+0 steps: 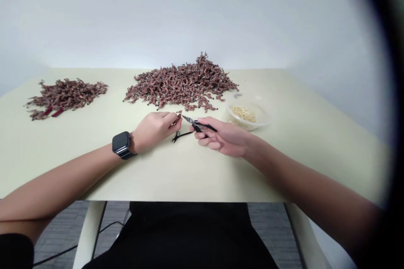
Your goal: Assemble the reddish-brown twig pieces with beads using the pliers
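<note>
My left hand pinches a small reddish-brown sprig between its fingertips. My right hand grips black-handled needle-nose pliers, whose metal jaws point at the sprig and nearly reach it. Just below the gap between my hands, a small black-handled tool lies on the cream table. Behind my hands are a large heap of similar sprigs and a smaller heap. To the right of my right hand stands a clear bowl of pale golden grains.
A black smartwatch sits on my left wrist. The table's far edge meets a pale wall behind the heaps. White table legs stand below the near edge, and a black cable runs along the grey floor.
</note>
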The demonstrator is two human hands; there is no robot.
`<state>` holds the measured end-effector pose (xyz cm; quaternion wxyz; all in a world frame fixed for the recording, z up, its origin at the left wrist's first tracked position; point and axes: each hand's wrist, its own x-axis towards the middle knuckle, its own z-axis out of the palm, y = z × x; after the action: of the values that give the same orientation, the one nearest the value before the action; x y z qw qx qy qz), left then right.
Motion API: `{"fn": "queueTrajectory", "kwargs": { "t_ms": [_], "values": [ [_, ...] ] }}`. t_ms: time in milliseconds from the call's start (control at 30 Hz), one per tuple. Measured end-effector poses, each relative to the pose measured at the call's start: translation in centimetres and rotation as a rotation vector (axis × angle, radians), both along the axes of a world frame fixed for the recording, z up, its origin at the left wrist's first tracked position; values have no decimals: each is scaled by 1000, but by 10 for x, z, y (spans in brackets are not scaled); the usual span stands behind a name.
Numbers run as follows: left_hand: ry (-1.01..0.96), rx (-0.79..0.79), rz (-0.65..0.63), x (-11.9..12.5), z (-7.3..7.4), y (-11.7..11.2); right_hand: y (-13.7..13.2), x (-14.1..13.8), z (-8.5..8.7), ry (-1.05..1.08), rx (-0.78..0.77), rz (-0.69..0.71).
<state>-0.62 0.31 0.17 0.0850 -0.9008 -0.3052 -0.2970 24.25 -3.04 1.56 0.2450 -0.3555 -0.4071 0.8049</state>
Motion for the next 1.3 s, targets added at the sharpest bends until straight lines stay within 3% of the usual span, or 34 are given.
{"fn": "queueTrajectory", "kwargs": {
  "t_ms": [100,167,267,333,400,500,667,1000,1133,1300],
  "values": [
    [-13,-56,15,-2,0,3,0,-2,0,-77,92,-15],
    [-55,-167,35,-1,1,2,-1,-2,-3,-271,383,-92],
    [-100,-310,53,2,5,-1,-2,0,-9,-639,1018,-257],
    [-120,-379,54,3,8,-2,0,4,-12,-809,1351,-294],
    [-139,-429,49,4,10,-3,2,7,-15,-909,1545,-257],
    [-160,-465,47,5,11,-3,3,10,-16,-1014,1681,-189],
    [-163,-486,53,6,11,-4,3,9,-15,-1119,1762,-152],
    [-158,-513,41,6,12,-5,1,9,-14,-1128,1792,-133],
    [-170,-520,32,6,11,-4,0,7,-15,-999,1636,-172],
    [-166,-486,21,6,9,-6,-2,2,-14,-810,1282,-179]
  ]
}}
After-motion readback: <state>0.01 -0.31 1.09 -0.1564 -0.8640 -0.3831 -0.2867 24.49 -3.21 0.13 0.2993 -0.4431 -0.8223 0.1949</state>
